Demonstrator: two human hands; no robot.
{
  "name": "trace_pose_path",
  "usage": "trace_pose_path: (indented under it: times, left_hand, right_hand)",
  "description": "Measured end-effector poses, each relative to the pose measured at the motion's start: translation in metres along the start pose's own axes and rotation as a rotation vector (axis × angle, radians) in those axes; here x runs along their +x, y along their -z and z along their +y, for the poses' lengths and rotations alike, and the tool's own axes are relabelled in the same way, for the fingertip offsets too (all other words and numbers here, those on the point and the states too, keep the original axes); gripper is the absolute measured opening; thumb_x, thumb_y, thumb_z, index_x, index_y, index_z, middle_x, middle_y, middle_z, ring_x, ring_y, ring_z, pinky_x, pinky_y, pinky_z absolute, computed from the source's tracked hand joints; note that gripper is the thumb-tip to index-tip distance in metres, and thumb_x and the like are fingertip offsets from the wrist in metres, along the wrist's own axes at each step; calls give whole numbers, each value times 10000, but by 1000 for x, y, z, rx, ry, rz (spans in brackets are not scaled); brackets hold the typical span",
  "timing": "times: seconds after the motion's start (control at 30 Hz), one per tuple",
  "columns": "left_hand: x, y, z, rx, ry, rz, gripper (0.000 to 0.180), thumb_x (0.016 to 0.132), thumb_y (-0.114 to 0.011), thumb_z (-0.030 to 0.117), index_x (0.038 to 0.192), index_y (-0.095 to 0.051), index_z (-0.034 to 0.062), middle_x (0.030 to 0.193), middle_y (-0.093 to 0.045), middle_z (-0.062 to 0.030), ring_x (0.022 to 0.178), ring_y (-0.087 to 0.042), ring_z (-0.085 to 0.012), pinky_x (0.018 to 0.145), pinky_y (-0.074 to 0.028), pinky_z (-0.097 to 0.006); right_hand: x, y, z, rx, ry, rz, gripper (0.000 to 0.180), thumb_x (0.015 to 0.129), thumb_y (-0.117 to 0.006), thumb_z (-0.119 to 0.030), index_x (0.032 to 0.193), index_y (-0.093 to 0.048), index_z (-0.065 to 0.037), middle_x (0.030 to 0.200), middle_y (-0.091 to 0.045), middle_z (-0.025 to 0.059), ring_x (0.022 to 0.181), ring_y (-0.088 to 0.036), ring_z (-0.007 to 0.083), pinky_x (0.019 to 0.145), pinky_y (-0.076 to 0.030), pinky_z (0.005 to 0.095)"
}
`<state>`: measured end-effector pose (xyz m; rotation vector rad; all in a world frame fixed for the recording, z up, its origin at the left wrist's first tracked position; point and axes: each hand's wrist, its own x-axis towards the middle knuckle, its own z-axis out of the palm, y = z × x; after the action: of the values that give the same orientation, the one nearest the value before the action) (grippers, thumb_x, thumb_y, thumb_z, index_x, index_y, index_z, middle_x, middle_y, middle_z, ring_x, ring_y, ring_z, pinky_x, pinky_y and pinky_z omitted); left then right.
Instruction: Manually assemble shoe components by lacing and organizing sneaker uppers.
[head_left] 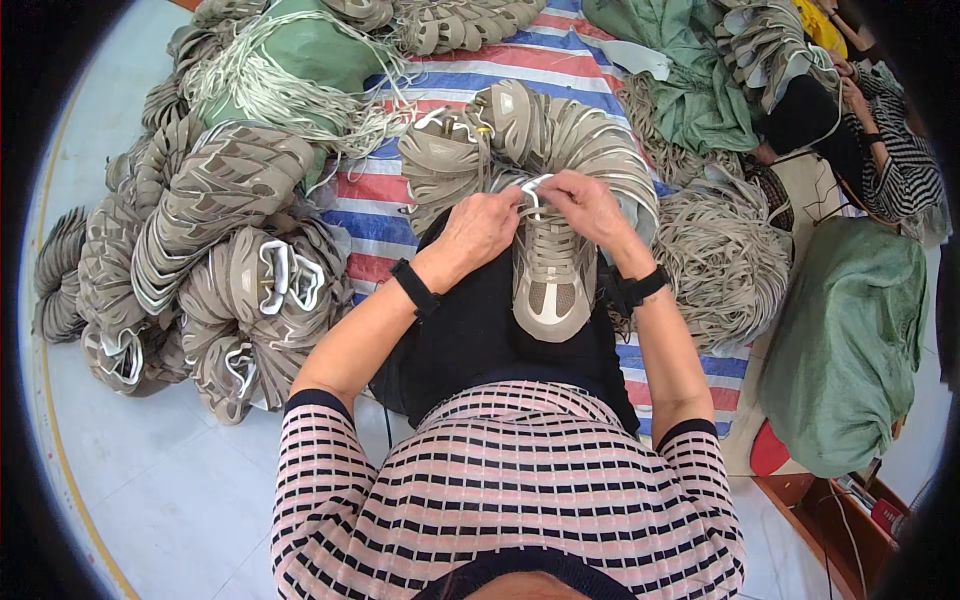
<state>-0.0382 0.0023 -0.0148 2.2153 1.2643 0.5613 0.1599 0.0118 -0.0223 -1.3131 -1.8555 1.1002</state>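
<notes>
Centrally, left hand [478, 232] and right hand [588, 208] angled inward, elbows bent; fingertips pinched white strip [534, 188] atop laced beige shoe upper [551, 290], over black trousers [465, 345].

- I'm watching the left hand [480, 230] and right hand [587, 210] pinching white lace [533, 188] atop a beige shoe upper [551, 268].
- Curved stacks of uppers [210, 205] are lying at left.
- Beige laces [718, 258] are lying near a green sack [845, 345] at right.

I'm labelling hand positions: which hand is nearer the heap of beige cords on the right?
Right. The right hand, at the collar end of the shoe upper, is left of the cord heap; the left hand is farther left.
</notes>
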Motion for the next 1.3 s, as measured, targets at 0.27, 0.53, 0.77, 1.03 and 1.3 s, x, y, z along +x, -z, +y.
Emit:
trace_pose_path:
  times: [0.27,0.53,0.77,1.03,1.3]
  left_hand:
    - [-5,-1,4,11,-4,-37,154,794,-509,92,937,-527,38,645,-579,-216,635,-574,-412,577,-460,-507]
    - [-6,-4,3,-31,17,-13,73,809,-506,95,835,-510,27,642,-547,-211,634,-556,-412,552,-422,-480]
    - [2,-6,-3,-106,86,26,89,809,-494,101,843,-519,23,644,-546,-211,637,-552,-412,558,-415,-477]
    - [-8,7,10,10,103,-82,113,812,-507,146,843,-546,44,642,-564,-196,643,-564,-401,581,-430,-484]
    - [-37,32,1,-201,35,-286,109,849,-536,155,888,-566,58,602,-546,-114,532,-556,-268,505,-429,-381]
  right_hand:
    - [-8,1,4,58,31,-58,281,733,-608,-85,998,-620,6,916,-626,130,798,-613,216,726,-477,304]
    - [-11,0,-3,155,-69,-83,291,742,-600,-80,1017,-622,12,956,-631,96,866,-595,166,759,-468,286]
    - [-10,-2,-3,153,-85,-68,294,745,-596,-77,1026,-622,6,970,-631,85,885,-589,157,770,-462,281]
    - [-16,-4,-2,265,-9,-39,233,783,-592,-97,996,-633,-12,827,-606,21,722,-516,90,658,-423,240]
    - [-22,3,14,636,-145,33,235,905,-529,-200,935,-652,-1,795,-602,5,749,-517,64,693,-392,197]
